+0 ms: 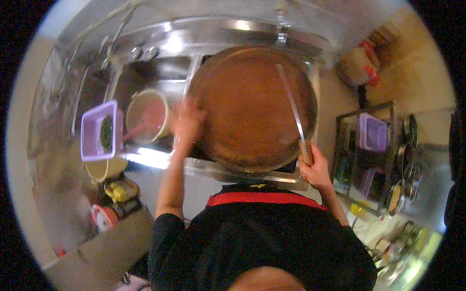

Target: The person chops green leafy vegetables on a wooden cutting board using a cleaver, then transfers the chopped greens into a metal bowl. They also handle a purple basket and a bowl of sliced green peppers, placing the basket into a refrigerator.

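Observation:
A large round brown pan or griddle (251,109) lies before me on a metal counter. My right hand (316,168) is closed around the wooden handle of a long, thin metal blade (293,103), which reaches over the pan's right side. My left hand (188,118), blurred, is at the pan's left rim; whether it touches the rim, and how its fingers lie, cannot be told. Left of that hand stands a round pale bucket (164,105) with a pinkish-red implement (140,129) in it. A purple plastic basket (84,136) holding something dark green is farther left.
The counter's metal front edge (240,176) runs between me and the pan. Two round knobs (143,53) are at the back left. On the right, a dark-framed rack (364,109) bears a purple basket (373,132). A red-and-white round object (104,218) is at the lower left.

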`<state>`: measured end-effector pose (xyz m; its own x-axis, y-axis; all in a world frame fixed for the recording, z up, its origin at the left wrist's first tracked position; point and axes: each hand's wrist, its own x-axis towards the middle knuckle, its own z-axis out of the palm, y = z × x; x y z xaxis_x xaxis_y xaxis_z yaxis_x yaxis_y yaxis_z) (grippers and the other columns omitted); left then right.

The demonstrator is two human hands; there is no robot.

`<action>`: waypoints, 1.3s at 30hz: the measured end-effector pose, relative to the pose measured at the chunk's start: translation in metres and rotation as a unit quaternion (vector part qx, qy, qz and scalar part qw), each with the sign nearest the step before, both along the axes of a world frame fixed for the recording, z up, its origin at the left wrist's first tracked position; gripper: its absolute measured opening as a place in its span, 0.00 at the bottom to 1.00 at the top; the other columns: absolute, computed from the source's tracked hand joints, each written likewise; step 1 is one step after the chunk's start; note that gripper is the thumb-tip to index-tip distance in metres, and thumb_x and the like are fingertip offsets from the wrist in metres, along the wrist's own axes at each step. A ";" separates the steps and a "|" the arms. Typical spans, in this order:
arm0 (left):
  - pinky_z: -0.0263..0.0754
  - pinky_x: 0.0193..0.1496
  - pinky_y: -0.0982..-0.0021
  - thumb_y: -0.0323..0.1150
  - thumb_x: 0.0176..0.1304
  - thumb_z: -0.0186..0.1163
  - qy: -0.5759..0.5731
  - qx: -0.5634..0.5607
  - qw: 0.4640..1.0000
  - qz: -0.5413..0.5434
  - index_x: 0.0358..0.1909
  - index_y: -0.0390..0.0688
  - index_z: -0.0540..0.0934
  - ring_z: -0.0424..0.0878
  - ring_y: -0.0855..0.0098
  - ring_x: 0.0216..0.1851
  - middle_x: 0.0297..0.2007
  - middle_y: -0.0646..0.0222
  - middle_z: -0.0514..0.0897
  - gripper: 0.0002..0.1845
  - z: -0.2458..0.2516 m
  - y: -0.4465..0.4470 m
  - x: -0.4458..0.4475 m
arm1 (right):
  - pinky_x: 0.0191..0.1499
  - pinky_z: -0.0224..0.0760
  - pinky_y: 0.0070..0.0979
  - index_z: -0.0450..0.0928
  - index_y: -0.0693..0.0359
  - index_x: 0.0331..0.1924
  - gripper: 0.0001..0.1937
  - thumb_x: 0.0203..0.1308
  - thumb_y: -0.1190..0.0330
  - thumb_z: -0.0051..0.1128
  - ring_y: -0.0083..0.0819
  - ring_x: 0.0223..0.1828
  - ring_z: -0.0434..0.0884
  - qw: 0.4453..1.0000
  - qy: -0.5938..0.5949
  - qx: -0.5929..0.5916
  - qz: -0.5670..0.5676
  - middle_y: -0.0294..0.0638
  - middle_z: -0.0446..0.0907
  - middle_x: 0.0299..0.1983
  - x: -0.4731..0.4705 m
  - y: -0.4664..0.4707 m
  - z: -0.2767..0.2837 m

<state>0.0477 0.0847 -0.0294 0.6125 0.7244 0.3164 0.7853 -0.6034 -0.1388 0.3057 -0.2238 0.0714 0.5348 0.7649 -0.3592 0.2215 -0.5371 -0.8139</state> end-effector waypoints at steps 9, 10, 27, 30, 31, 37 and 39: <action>0.41 0.68 0.48 0.52 0.67 0.44 0.073 -0.170 0.980 0.070 0.65 0.34 0.57 0.48 0.50 0.69 0.68 0.51 0.52 0.35 0.003 -0.056 0.021 | 0.42 0.71 0.41 0.71 0.61 0.45 0.17 0.47 0.73 0.52 0.48 0.45 0.76 0.944 -0.237 0.013 0.230 0.52 0.75 0.42 0.094 0.114 -0.066; 0.41 0.68 0.47 0.53 0.67 0.43 0.135 -0.205 0.968 0.057 0.65 0.34 0.57 0.46 0.51 0.70 0.68 0.52 0.51 0.35 -0.002 -0.072 0.029 | 0.42 0.72 0.41 0.73 0.60 0.44 0.15 0.48 0.72 0.52 0.48 0.43 0.75 0.919 -0.329 0.039 0.213 0.51 0.75 0.40 0.094 0.129 -0.070; 0.43 0.68 0.50 0.58 0.66 0.40 0.068 -0.084 0.990 0.087 0.64 0.35 0.60 0.48 0.56 0.70 0.68 0.55 0.52 0.38 -0.023 -0.095 0.038 | 0.39 0.72 0.36 0.75 0.54 0.46 0.15 0.52 0.66 0.49 0.40 0.38 0.79 0.859 -0.058 -0.349 -0.369 0.45 0.78 0.42 0.110 -0.372 -0.260; 0.42 0.69 0.50 0.59 0.65 0.39 0.041 -0.098 0.991 0.080 0.64 0.37 0.61 0.50 0.56 0.69 0.67 0.54 0.55 0.38 -0.023 -0.093 0.034 | 0.35 0.72 0.36 0.74 0.54 0.42 0.12 0.54 0.66 0.48 0.38 0.34 0.78 0.811 0.107 -0.406 -0.408 0.44 0.78 0.38 0.008 -0.518 -0.269; 0.42 0.69 0.50 0.59 0.65 0.39 0.035 -0.099 0.992 0.065 0.64 0.37 0.61 0.50 0.56 0.69 0.67 0.54 0.55 0.38 -0.023 -0.094 0.034 | 0.33 0.72 0.37 0.74 0.55 0.41 0.11 0.54 0.66 0.47 0.38 0.33 0.78 0.793 0.156 -0.406 -0.427 0.44 0.78 0.36 -0.022 -0.551 -0.265; 0.44 0.69 0.53 0.61 0.64 0.39 0.016 -0.090 0.993 0.075 0.64 0.39 0.63 0.52 0.58 0.68 0.67 0.58 0.57 0.38 -0.016 -0.102 0.042 | 0.25 0.71 0.37 0.72 0.55 0.33 0.06 0.57 0.65 0.45 0.34 0.26 0.77 0.708 0.306 -0.275 -0.574 0.43 0.77 0.28 -0.117 -0.637 -0.257; 0.45 0.68 0.52 0.61 0.64 0.39 0.024 -0.109 0.990 0.089 0.63 0.39 0.64 0.52 0.59 0.69 0.67 0.59 0.58 0.38 -0.015 -0.102 0.041 | 0.22 0.71 0.38 0.71 0.56 0.30 0.06 0.58 0.65 0.44 0.33 0.23 0.77 0.694 0.321 -0.211 -0.608 0.42 0.76 0.26 -0.111 -0.651 -0.275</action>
